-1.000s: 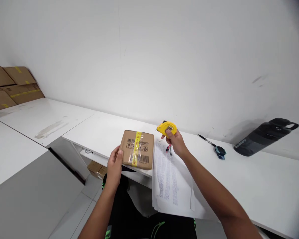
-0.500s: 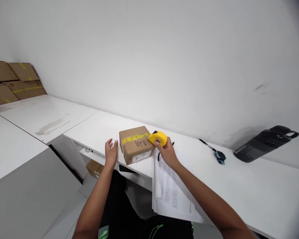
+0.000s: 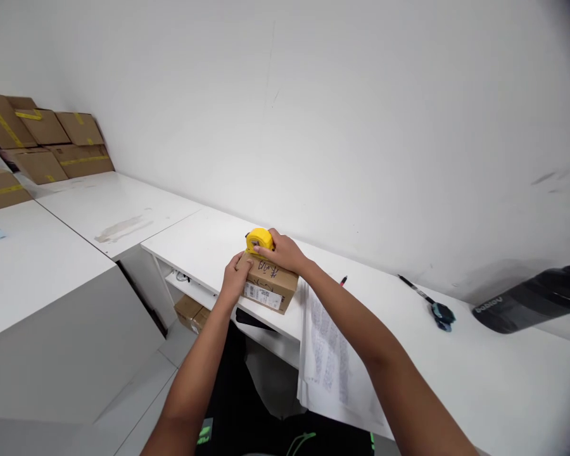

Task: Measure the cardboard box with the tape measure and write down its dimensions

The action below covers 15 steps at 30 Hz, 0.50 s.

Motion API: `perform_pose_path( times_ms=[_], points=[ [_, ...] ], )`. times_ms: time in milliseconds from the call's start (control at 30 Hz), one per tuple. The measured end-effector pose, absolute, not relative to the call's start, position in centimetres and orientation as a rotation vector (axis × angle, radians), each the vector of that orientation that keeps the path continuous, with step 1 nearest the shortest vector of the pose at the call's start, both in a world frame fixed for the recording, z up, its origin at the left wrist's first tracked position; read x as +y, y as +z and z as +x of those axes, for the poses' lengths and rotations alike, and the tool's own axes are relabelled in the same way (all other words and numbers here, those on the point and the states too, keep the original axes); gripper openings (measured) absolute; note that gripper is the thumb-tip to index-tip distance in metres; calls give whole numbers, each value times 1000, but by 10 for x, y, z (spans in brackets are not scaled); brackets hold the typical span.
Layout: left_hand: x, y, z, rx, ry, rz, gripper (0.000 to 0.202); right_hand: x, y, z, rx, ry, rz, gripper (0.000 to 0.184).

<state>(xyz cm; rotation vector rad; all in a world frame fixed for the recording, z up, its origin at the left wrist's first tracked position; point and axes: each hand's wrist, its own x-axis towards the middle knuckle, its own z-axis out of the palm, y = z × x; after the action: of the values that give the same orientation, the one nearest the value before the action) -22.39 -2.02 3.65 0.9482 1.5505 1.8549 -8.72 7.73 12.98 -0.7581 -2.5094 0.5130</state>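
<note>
A small brown cardboard box (image 3: 272, 271) sits at the white desk's front edge, with dark handwriting on top and a white printed label (image 3: 263, 296) on its near side. My right hand (image 3: 285, 251) is closed around a yellow tape measure (image 3: 259, 239), which rests over the box's far left part. At the box's left end, my left hand (image 3: 235, 277) grips the corner, its thumb on top and its other fingers partly hidden behind. Whether those fingers also hold the end of the tape's blade is too small to tell.
Handwritten sheets (image 3: 325, 354) overhang the desk's front edge, partly under my right forearm. A pen (image 3: 343, 280) lies beyond them. To the right are a dark strap-like item (image 3: 441, 315) and a black bottle (image 3: 527, 301) on its side. Cardboard boxes (image 3: 83, 158) are stacked at far left.
My right hand has carried the tape measure from the box's right end to its left. The left hand, open and apart before, now grips the box. The box has turned, and the view has shifted left.
</note>
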Motion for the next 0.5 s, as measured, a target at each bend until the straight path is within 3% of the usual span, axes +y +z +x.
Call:
perform_pose_path(
  times_ms=[200, 500],
  points=[
    [-19, 34, -227, 1585, 1801, 1047, 33, 80, 125, -118, -2693, 324, -634, 44],
    [-11, 36, -215, 1519, 2018, 947, 48, 80, 123, -45, -2627, 424, -857, 41]
  ],
)
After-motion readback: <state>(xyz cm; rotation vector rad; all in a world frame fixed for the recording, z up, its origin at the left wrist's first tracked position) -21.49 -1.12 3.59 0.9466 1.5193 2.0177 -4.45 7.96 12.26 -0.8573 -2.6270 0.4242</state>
